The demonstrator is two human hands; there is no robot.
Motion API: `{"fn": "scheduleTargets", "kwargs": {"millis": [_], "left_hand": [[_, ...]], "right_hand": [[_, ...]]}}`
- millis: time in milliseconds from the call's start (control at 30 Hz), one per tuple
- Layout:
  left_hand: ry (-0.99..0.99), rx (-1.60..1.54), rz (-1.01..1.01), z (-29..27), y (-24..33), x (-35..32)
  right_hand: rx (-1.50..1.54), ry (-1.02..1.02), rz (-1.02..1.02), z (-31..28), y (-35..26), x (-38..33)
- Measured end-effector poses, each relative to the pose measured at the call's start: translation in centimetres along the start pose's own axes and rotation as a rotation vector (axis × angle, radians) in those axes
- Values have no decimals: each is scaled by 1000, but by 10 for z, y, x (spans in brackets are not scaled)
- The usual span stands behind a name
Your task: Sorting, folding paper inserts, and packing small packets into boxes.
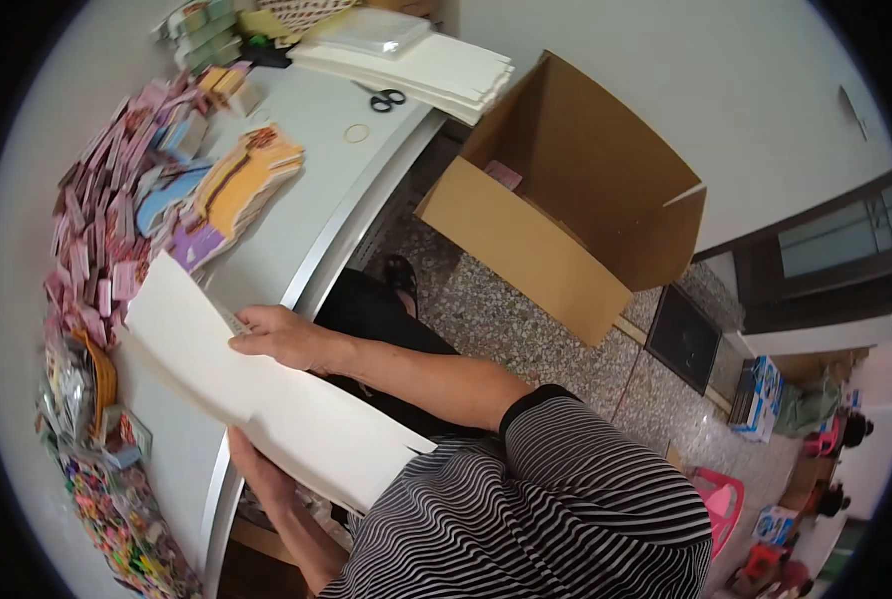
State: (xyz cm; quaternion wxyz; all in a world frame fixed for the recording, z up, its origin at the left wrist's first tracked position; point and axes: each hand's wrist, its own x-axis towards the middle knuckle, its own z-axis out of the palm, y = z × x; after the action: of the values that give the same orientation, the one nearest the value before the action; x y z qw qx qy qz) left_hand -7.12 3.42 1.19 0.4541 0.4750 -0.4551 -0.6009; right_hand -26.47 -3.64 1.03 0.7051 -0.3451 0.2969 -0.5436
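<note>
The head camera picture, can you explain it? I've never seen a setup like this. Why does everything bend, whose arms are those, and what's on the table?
There's no robot here, just a person with bare hands. The camera sits on their head and looks down; its very wide fisheye lens makes straight edges curve, so the table looks bowed.

The arms are the wearer's own. The right hand grips one edge of a large white sheet, thumb on top. The left hand is at the opposite edge, its fingers mostly hidden.

On the table are a heap of pink packets, orange cut-out shapes, black-handled scissors and a stack of white sheets. An open cardboard box stands beside it.
</note>
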Motion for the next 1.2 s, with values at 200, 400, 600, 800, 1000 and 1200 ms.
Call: {"fn": "scheduleTargets", "kwargs": {"millis": [200, 400, 600, 800, 1000, 1200], "left_hand": [[26, -178, 102, 8, 50, 35], [-76, -130, 169, 24, 42, 52], [-116, 31, 240, 19, 43, 65], [-20, 27, 315, 56, 116, 74], [46, 94, 241, 91, 118, 122], [13, 107, 391, 95, 100, 121]], "right_hand": [[-196, -79, -97, 3, -33, -4], [215, -69, -217, -1, -81, 0], [51, -17, -316, -11, -100, 14], [-34, 139, -422, -4, -96, 1], [31, 122, -251, -20, -101, -15], [-30, 65, -279, -21, -119, -5]]}}
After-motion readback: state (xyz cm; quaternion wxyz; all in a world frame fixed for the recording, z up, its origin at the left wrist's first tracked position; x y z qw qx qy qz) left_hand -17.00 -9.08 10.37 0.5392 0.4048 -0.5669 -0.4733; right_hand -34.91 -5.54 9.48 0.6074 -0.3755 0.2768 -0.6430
